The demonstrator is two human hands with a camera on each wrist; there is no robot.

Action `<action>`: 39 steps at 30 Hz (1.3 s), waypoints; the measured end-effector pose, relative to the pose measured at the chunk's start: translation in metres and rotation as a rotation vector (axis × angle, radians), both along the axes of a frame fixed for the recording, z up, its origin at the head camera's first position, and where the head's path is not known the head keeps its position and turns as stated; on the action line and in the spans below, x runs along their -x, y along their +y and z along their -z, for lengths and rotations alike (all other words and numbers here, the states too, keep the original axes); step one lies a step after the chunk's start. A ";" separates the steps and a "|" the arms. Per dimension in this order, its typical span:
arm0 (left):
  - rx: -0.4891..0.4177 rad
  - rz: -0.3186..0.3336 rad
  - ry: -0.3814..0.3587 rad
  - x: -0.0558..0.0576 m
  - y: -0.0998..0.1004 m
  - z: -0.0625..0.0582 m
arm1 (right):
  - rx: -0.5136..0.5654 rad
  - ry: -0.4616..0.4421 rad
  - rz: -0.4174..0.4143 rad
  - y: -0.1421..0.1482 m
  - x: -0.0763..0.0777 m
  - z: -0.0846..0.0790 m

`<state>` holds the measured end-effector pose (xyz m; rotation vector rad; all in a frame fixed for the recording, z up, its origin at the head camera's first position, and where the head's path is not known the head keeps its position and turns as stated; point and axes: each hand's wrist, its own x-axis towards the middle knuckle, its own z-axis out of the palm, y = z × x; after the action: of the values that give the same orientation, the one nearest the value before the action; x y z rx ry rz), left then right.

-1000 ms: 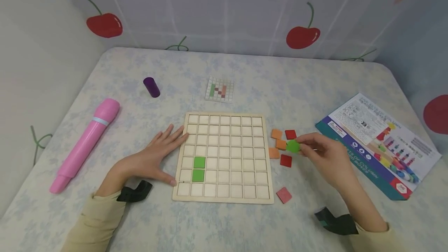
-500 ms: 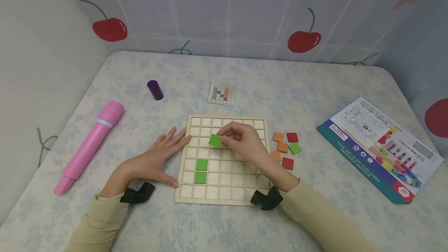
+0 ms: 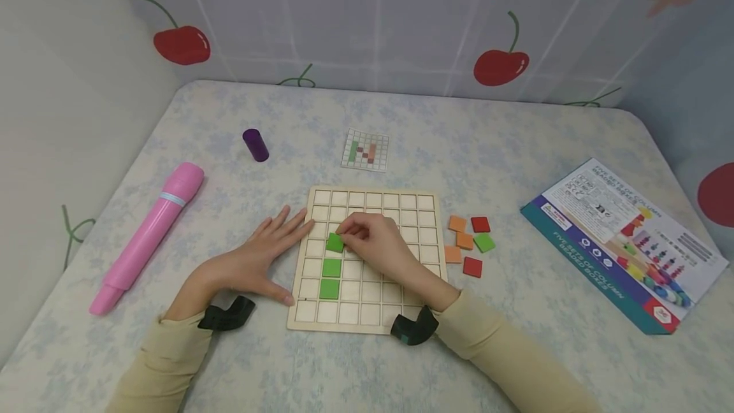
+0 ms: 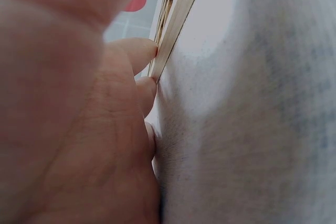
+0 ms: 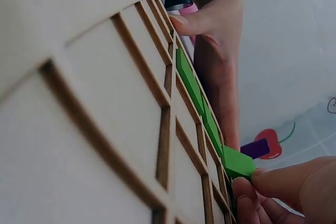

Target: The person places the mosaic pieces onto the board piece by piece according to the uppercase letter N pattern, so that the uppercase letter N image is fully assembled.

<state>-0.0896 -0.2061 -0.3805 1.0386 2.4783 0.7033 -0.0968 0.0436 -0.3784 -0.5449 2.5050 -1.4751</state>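
Observation:
A wooden grid board [image 3: 367, 327] lies on the table with two green square tiles [image 3: 330, 278] set in its second column from the left. My right hand [image 3: 375, 241] pinches another green tile [image 3: 335, 243] between thumb and fingertips, over the cell just above those two. In the right wrist view this held tile [image 5: 238, 162] sits tilted at the end of the green row. My left hand [image 3: 255, 260] lies with fingers spread, thumb and fingertips at the board's left edge. In the left wrist view its fingers [image 4: 139, 53] touch the board's side [image 4: 178, 19].
Orange [image 3: 457, 224], red [image 3: 473, 266] and green [image 3: 484, 243] loose tiles lie right of the board. Behind it is a small pattern card [image 3: 365, 150]. A purple cylinder [image 3: 255, 145] and pink toy microphone [image 3: 149, 234] are at left; a printed box [image 3: 625, 244] is at right.
My right hand has carried a green tile from the loose pile leftward over the board, then lower toward the two set tiles. The left hand stays at the board's edge.

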 end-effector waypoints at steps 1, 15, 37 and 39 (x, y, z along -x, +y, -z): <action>0.001 0.001 0.000 0.000 0.000 0.000 | -0.016 0.015 -0.003 0.000 -0.001 -0.001; -0.001 0.001 -0.004 0.001 0.002 0.000 | -0.193 0.125 -0.023 -0.002 -0.006 -0.005; -0.012 -0.011 0.003 -0.001 -0.001 0.000 | -0.305 0.054 0.283 0.190 -0.039 -0.012; -0.015 -0.014 -0.001 -0.001 0.000 0.001 | -0.331 0.072 0.276 0.194 -0.038 -0.010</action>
<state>-0.0884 -0.2057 -0.3811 1.0274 2.4850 0.7279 -0.0589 0.2379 -0.3687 -0.2053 2.8927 -1.0921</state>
